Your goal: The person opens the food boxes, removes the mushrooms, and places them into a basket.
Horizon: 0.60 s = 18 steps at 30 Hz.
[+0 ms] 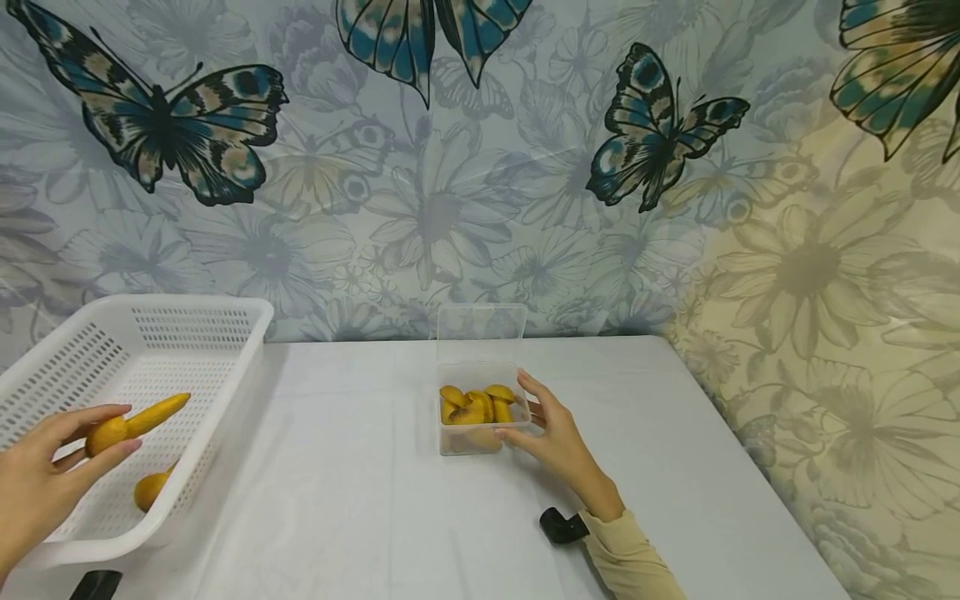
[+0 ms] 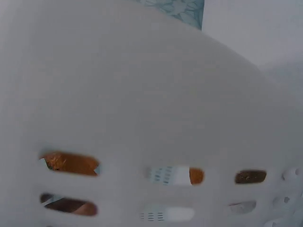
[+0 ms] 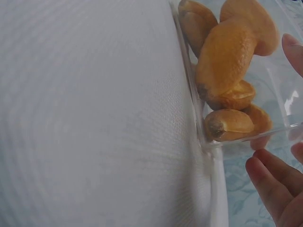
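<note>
Between thumb and fingers, my left hand (image 1: 63, 467) pinches a yellow mushroom (image 1: 135, 423) over the white perforated basket (image 1: 168, 508), its narrow stem end pointing right. A second yellow mushroom (image 1: 153, 487) lies in the basket, partly hidden behind the rim. From the right, my right hand (image 1: 558, 442) holds the side of a clear plastic box (image 1: 468, 440), thumb at the front and fingers toward the back. Several yellow mushrooms (image 3: 227, 56) are inside the box, its lid (image 1: 482, 322) standing up behind. The basket's wall (image 2: 142, 104) hides the left hand almost wholly in the left wrist view.
A white cloth (image 1: 345, 483) covers the table, which meets a wall hanging (image 1: 435, 217) with butterflies and flowers at the back. Black wrist-worn pieces show below the right hand (image 1: 562, 527) and at the lower left edge.
</note>
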Available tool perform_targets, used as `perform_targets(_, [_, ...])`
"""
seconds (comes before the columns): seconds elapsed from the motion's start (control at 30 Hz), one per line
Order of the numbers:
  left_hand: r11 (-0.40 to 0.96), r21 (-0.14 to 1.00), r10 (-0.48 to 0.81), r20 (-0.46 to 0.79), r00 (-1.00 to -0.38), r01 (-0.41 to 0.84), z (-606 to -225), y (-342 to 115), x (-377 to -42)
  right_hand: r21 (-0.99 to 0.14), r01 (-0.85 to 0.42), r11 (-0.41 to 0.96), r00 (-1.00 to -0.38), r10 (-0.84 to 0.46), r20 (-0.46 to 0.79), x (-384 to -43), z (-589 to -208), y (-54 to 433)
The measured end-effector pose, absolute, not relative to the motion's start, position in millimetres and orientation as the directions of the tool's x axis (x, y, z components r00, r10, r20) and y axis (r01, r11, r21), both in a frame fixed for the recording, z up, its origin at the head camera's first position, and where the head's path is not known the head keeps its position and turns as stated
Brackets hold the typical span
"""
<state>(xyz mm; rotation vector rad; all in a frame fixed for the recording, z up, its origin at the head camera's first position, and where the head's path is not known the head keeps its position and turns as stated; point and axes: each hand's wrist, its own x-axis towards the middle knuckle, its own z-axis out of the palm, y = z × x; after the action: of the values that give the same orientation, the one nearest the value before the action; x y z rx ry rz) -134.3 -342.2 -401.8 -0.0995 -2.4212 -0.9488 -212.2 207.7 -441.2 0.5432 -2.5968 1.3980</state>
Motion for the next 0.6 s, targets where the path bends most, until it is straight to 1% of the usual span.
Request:
perform_targets(0.3, [0.755, 0.596, -0.094, 0.510, -0.855, 0.272, -407.8, -348.5, -131.9, -0.781, -0.381, 0.496, -0.923, -0.253, 0.289, -213.2, -442.6, 207.8])
perform_targets(0.6, [0.798, 0.554, -0.018, 0.416, -0.909, 0.238, -415.2, -360.6, -134.5, -0.778, -0.383, 0.498, -0.922, -0.255, 0.290, -213.4, -442.1, 207.6])
